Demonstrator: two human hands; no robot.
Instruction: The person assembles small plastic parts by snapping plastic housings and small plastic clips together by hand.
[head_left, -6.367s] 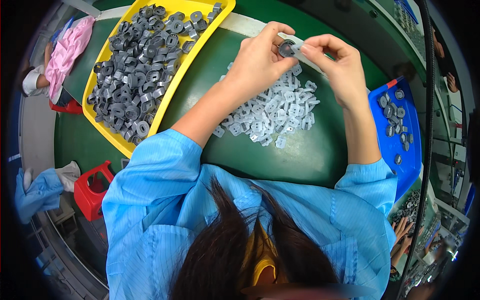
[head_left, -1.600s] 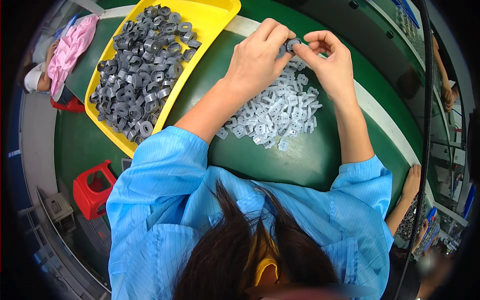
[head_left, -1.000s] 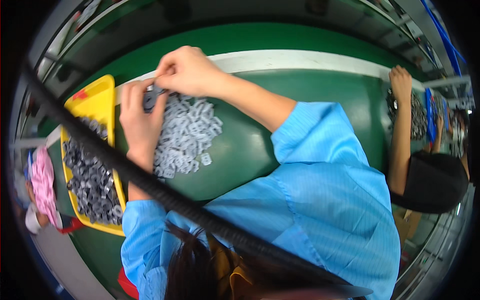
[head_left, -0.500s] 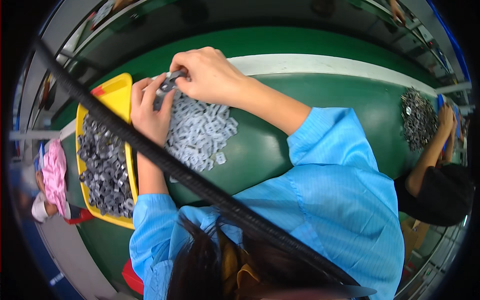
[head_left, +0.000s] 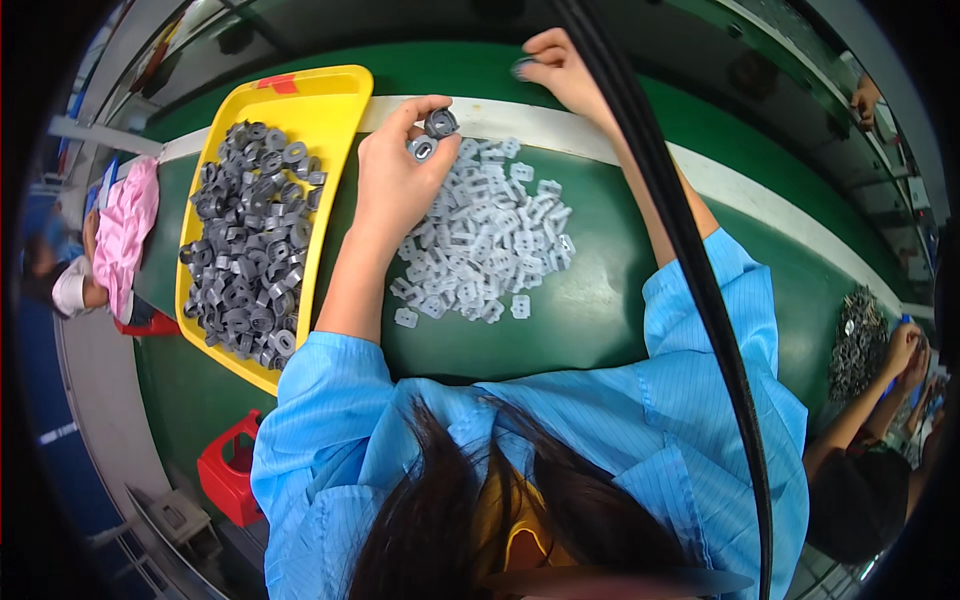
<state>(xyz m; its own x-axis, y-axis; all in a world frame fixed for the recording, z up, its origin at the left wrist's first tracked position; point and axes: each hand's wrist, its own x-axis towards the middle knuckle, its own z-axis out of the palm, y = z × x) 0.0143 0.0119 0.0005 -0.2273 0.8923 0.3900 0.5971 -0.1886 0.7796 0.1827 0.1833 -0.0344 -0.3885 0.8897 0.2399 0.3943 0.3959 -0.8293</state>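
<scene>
Item: two small dark grey ring pieces (head_left: 432,135), pinched in my left hand (head_left: 400,185) between thumb and fingertips, one at the thumb tip and one just above it against the forefinger; they sit side by side, touching or nearly so, raised over the near edge of the white strip (head_left: 560,125) that runs along the green belt (head_left: 560,330). Their open faces seem turned up toward me, though the exact tilt is too small to tell. My right hand (head_left: 550,70) is reached out beyond the strip, well apart from the left, fingers curled on something small and dark; what it is I cannot tell. Directly under and to the right of my left hand lies the heap of pale grey clip pieces (head_left: 490,240), loose on the belt, nearer to the left hand than to the right. To the left of that hand, just beside the wrist, stands the yellow tray (head_left: 330,95) of dark grey rings (head_left: 250,250). A black cable (head_left: 680,230) crosses over my right forearm. Another person's hands (head_left: 900,350) work a separate pile at far right.
</scene>
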